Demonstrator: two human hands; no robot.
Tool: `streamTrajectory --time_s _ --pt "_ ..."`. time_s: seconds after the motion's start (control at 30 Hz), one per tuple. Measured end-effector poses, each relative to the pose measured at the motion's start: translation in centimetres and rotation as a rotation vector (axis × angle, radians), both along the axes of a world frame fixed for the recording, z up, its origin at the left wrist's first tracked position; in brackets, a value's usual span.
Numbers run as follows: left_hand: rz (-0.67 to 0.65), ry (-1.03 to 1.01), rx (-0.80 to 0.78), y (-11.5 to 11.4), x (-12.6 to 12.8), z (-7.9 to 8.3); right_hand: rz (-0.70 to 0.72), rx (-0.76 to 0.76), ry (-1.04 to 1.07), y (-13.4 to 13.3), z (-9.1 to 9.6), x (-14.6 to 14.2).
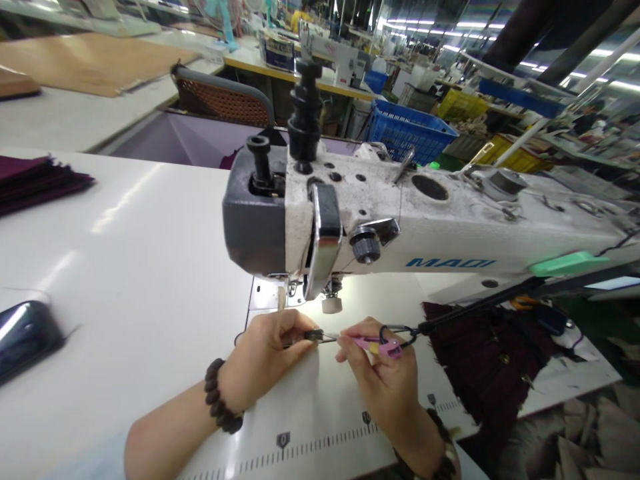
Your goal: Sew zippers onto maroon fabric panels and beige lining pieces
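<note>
My left hand (273, 343), with a dark beaded bracelet at the wrist, pinches a small dark piece (314, 335) between thumb and fingertips. What that piece is, I cannot make out. In my right hand (383, 370) lies a slim pink utility knife (385, 347); its thin metal end points left and reaches the dark piece. A black loop (400, 333) hangs about the knife's rear end. Both hands are just in front of the sewing machine (350, 220), below its needle area and presser foot (293, 290), over the white table (320, 413) with its printed ruler.
Dark maroon fabric pieces (493, 363) lie to the right, and a maroon stack (40, 183) sits at far left. A glossy dark object (30, 337) rests on the left edge. Behind the machine stand a chair (225, 97) and a blue crate (410, 130).
</note>
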State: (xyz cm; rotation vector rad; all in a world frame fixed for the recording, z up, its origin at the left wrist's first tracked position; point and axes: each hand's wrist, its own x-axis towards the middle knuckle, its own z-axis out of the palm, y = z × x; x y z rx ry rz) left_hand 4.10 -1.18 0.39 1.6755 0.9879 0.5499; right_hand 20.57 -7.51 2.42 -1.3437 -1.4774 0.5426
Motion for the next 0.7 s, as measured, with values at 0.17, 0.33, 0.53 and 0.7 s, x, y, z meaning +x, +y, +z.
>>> streamTrajectory --time_s 0.17,0.33,0.53,0.7 --pt "0.020 0.003 0.005 0.0 0.1 0.3 0.011 -0.024 0.073 -0.4 -0.1 0.0" --pt "0.047 -0.089 0.009 0.0 0.1 0.1 0.027 0.086 0.183 -1.3 -0.1 0.2" --pt "0.041 -0.205 -0.056 -0.3 0.2 -0.5 0.036 0.121 0.184 -1.5 0.2 -0.6" --pt "0.050 -0.260 -0.075 -0.2 0.4 -0.7 0.057 0.150 0.207 -1.4 -0.3 -0.9"
